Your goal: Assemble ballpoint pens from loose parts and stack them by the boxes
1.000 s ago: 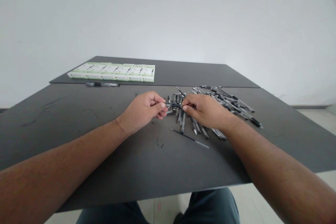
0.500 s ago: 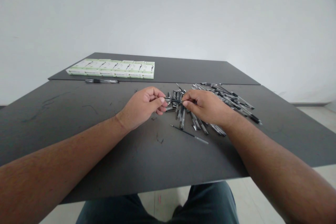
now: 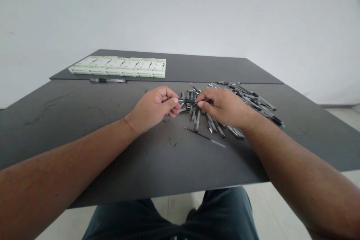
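Note:
Between my two hands a pen (image 3: 189, 101) with a black grip is held level above the table. My left hand (image 3: 161, 104) is closed, its thumb and forefinger pinching the pen's left end. The right end sits in the pinch of my right hand (image 3: 218, 105). Beneath and around the right hand lies a loose heap of clear and black pens (image 3: 254, 102), partly covered by that hand. On the near side of the heap a thin black ink refill (image 3: 204, 137) lies alone at a slant.
A row of white and green boxes (image 3: 120, 68) stands at the back left of the dark table (image 3: 135, 172). In front of them rests a small bundle of pens (image 3: 108, 80). Behind the table rises a pale wall (image 3: 180, 11).
The whole scene sits slightly higher in the picture, as the camera has tilted. Both hands keep their pinch on the pen, with little visible movement over the table.

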A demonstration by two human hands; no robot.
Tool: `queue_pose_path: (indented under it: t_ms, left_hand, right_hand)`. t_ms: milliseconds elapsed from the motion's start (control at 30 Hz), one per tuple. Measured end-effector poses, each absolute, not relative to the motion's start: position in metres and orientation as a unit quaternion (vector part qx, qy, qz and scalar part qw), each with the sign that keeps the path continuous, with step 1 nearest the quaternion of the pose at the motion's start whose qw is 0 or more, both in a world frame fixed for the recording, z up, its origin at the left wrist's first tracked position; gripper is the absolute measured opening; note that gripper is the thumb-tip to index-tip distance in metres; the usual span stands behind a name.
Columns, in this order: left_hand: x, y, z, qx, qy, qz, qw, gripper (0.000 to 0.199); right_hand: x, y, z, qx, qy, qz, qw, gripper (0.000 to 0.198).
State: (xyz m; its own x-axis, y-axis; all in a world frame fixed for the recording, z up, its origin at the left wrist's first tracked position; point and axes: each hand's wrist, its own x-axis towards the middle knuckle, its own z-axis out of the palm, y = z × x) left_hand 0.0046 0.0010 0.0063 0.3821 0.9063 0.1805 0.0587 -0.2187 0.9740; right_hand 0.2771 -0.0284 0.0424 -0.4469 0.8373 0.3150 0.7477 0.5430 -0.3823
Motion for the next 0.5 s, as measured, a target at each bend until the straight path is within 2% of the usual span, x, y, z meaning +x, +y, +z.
queue_pose_path:
  t_ms: [500]
  left_hand:
    - [0.004, 0.0029, 0.0046, 0.665, 0.362, 0.424, 0.497, 0.023]
  right_hand:
    - [0.2775, -0.0294, 0.045, -0.465, -0.847, 0.092, 0.24, 0.015]
